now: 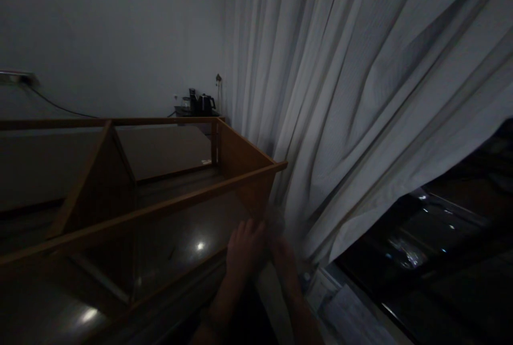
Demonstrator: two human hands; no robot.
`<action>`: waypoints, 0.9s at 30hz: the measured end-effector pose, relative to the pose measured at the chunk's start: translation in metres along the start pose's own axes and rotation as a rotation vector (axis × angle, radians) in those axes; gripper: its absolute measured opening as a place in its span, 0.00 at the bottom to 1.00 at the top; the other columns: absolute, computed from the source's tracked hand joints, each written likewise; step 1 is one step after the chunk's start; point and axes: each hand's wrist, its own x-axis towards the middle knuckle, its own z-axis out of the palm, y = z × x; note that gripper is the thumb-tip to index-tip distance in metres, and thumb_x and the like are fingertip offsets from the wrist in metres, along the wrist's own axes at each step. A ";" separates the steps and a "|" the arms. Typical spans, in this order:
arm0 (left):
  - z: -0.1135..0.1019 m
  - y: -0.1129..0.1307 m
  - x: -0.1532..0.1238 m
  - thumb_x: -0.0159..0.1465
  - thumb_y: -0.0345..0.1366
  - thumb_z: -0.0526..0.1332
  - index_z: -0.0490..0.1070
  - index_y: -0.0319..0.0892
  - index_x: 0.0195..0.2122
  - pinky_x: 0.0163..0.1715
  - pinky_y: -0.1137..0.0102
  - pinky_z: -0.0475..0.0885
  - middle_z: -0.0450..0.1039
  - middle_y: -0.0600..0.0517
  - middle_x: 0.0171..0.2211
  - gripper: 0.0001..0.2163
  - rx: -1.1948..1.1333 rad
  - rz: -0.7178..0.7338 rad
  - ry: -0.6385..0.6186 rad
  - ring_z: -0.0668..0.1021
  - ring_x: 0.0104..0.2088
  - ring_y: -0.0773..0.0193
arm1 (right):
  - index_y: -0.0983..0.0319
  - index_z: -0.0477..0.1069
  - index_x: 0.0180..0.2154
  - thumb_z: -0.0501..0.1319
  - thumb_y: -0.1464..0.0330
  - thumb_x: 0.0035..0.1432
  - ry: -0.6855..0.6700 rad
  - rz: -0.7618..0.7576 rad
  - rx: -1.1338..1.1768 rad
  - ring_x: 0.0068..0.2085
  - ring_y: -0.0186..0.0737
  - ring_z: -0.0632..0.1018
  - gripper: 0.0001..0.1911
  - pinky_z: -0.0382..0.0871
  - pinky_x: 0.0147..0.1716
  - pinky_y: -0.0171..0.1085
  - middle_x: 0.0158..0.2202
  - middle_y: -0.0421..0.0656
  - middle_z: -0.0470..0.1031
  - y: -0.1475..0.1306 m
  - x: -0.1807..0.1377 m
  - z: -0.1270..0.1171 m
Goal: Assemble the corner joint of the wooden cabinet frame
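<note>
My left hand is beside the near right corner of a brown wooden frame with glass-like panels. Its fingers are curled together, and what they close on is hidden. Close to its right, my right hand is smeared by motion, its fingers bent inward. A pale, see-through blurred thing shows just above the two hands, too unclear to name. The right end panel of the frame stands right behind them.
White curtains hang along the right, close to the frame. A black kettle stands at the back near the wall. A power cable runs along the wall. Pale flat items lie low at right, beside dark glass.
</note>
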 end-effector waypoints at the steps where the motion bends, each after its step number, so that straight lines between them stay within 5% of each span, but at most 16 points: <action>1: -0.001 0.000 0.000 0.62 0.39 0.58 0.64 0.54 0.55 0.37 0.66 0.68 0.69 0.50 0.43 0.19 -0.001 0.008 -0.003 0.70 0.42 0.57 | 0.60 0.69 0.24 0.52 0.42 0.52 0.005 0.005 0.003 0.26 0.38 0.72 0.28 0.65 0.26 0.34 0.23 0.40 0.72 0.000 0.000 0.000; 8: 0.002 -0.002 -0.002 0.63 0.37 0.57 0.62 0.63 0.56 0.39 0.65 0.67 0.67 0.50 0.47 0.21 -0.037 0.012 -0.008 0.69 0.44 0.57 | 0.62 0.71 0.24 0.54 0.42 0.51 0.013 0.003 -0.018 0.25 0.36 0.71 0.30 0.65 0.26 0.33 0.22 0.40 0.72 -0.003 0.000 -0.001; 16: 0.000 -0.001 -0.001 0.62 0.36 0.58 0.70 0.60 0.50 0.40 0.64 0.67 0.68 0.49 0.48 0.15 -0.084 -0.015 -0.042 0.69 0.45 0.56 | 0.62 0.70 0.23 0.53 0.40 0.50 -0.017 -0.001 -0.050 0.24 0.37 0.71 0.31 0.65 0.25 0.34 0.22 0.41 0.71 -0.002 0.003 -0.002; 27: 0.000 0.001 -0.001 0.62 0.36 0.58 0.70 0.60 0.49 0.40 0.63 0.67 0.69 0.51 0.48 0.15 -0.050 -0.055 -0.020 0.69 0.46 0.55 | 0.62 0.70 0.31 0.52 0.51 0.60 -0.070 -0.147 -0.138 0.28 0.37 0.74 0.22 0.67 0.28 0.34 0.27 0.42 0.74 -0.008 -0.002 -0.003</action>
